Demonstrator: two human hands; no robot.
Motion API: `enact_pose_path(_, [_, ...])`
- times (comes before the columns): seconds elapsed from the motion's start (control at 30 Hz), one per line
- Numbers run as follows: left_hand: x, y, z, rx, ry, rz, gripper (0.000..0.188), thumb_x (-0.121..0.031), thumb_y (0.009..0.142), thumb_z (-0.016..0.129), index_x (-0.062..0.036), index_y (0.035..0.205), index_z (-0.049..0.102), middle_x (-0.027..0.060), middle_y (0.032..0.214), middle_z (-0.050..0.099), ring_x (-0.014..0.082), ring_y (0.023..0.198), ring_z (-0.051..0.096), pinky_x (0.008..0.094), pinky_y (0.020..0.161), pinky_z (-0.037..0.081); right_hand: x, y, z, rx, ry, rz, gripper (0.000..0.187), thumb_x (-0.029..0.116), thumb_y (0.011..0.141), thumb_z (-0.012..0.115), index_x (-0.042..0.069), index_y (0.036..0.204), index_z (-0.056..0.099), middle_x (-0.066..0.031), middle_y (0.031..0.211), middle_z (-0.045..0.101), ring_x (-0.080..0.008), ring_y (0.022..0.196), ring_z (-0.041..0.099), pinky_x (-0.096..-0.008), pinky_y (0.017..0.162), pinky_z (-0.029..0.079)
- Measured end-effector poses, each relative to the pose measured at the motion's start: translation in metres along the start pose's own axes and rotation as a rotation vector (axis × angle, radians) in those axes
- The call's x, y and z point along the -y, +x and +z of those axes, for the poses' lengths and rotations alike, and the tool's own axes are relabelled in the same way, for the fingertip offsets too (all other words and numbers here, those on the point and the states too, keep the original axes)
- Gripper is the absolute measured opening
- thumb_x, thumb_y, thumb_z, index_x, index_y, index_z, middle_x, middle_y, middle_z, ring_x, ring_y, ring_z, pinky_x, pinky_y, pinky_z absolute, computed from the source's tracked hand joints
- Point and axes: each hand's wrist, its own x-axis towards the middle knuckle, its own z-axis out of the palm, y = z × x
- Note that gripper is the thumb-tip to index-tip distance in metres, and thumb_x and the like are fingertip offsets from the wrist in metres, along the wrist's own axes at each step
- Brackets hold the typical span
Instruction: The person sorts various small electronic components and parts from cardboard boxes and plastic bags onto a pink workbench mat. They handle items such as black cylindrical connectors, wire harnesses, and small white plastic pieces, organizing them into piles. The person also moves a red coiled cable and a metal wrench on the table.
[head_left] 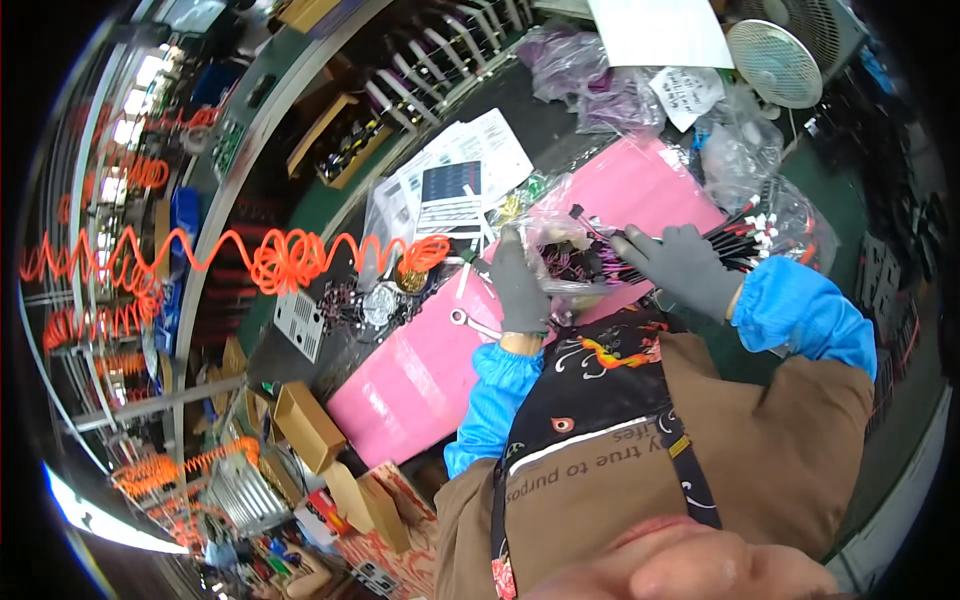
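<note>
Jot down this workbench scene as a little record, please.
Left grip: grey-gloved, at the edge of a clear plastic bag with dark contents
Right grip: grey-gloved, over a bundle of black cables with white connectors
Surface: flat pink sheet
Tool: silver metal ring spanner, near the left grip
Left side: coiled orange hose
Upper right: round pale fan

Matt cloth gloves [688, 270]; glossy, wrinkled, plastic-looking oversleeves [810, 315]; a shiny metal ring spanner [481, 328]; a smooth pink sheet [385, 405]. At two o'clock, a crumpled glossy plastic bag [740, 152]; at eight, a matt cardboard box [308, 428].
</note>
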Motion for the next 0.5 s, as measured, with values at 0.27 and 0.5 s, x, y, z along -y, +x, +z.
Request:
enact_pose_path(0.27, [0.006,0.018,-0.011,0.062,0.060,-0.027,0.040,-0.050,0.100,0.046,-0.0126,0.093,0.057,-0.0035,0.065,0.046,0.0079,0.052,0.044,0.0252,0.045,0.038,-0.018,-0.005,-0.012,-0.215,-0.005,-0.192,0.051,0.019,0.085,0.056,0.021,0.136,0.049,-0.0030,0.127,0.056,-0.0174,0.066,0.061,-0.0315,0.049,0.045])
enact_pose_path(0.5, [0.017,0.022,-0.014,-0.026,-0.080,-0.145,0.047,-0.057,0.099,0.042,-0.0115,0.107,0.054,0.0001,0.066,0.046,0.0129,0.046,0.040,0.0288,0.042,0.038,-0.025,-0.007,0.015,-0.635,-0.172,-0.169,0.051,0.024,0.085,0.056,0.034,0.135,0.049,0.0074,0.117,0.060,-0.0129,0.063,0.059,-0.0293,0.048,0.044])
